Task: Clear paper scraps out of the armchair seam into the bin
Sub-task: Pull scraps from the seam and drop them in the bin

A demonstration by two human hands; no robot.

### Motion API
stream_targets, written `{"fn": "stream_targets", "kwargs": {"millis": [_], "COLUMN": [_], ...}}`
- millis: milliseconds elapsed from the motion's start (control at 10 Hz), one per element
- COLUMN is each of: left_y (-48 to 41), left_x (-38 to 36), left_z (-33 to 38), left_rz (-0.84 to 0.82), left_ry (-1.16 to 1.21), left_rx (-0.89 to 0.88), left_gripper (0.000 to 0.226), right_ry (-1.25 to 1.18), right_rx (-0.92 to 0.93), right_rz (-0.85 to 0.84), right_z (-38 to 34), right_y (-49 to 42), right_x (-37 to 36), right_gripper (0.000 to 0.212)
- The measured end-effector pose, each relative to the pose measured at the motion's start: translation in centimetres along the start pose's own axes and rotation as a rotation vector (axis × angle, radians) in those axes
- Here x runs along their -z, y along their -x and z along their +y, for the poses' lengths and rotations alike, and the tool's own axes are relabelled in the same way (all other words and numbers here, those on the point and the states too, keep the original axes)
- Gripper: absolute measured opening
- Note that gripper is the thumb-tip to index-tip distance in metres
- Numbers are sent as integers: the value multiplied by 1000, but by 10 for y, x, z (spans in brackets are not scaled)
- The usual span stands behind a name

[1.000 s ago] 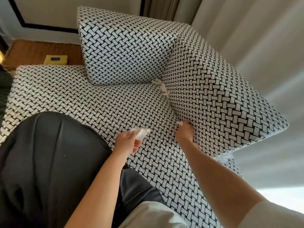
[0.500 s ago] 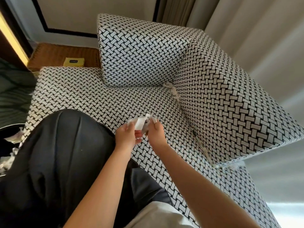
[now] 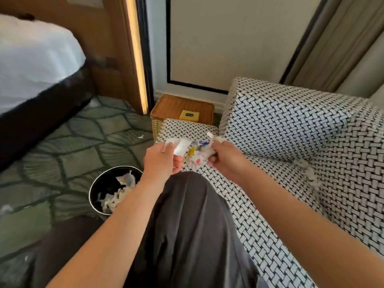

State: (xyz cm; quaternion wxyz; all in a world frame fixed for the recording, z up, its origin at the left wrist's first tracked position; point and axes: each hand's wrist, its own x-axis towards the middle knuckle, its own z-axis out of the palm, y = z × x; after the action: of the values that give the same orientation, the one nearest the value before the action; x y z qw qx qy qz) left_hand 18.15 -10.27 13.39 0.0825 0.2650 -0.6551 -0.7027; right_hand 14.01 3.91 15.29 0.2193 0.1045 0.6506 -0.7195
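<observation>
My left hand (image 3: 161, 157) and my right hand (image 3: 225, 157) both grip a bunch of crumpled paper scraps (image 3: 194, 151), white with coloured print, held above my dark-trousered knee. The black-and-white woven armchair (image 3: 280, 125) fills the right side. More white scraps (image 3: 309, 173) stick out of the seam between its seat and right arm. The round black bin (image 3: 98, 185) stands on the floor at the lower left of my hands, with paper inside.
A wicker box (image 3: 176, 107) with a yellow item (image 3: 189, 116) on top stands behind the seat. A bed with white sheets (image 3: 31, 65) is at the left. Small scraps (image 3: 141, 136) lie on the green patterned carpet. Curtains hang at the right.
My right hand left the seam and joined the left hand on the scraps. The view swung left, bringing the bin and the bed into sight.
</observation>
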Motion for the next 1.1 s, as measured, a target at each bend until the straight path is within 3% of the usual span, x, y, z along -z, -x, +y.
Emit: {"fn": "stream_targets", "kwargs": {"millis": [200,500,700,900,1000,1100], "left_y": [-59,-122,-151,-156,-150,-139], "left_x": [91,173,188,182,180,173], "left_z": [-27,-95,-126,-132,-132,-122], "left_rz": [231,372,375,176,143,102], "left_ry": [-110,-368,-453,-614,-624,-565], "left_rx": [55,171,239,295,287,264], "left_gripper": [27,33,36,30,28,22], "right_ry": [225,537,658,535,475,594], "right_rx": [-102,-192,-243,-389,-376,-225], "right_rz": [-112,-155,-234,-232,-198,-272], "right_z": [22,94,129,141,127,109], "right_y": [-60,-133,-167,-171,-167,-155], "right_x": [-102,-209,-234,-221,-216,-204], "right_gripper": [17,22,8,39,29,24]}}
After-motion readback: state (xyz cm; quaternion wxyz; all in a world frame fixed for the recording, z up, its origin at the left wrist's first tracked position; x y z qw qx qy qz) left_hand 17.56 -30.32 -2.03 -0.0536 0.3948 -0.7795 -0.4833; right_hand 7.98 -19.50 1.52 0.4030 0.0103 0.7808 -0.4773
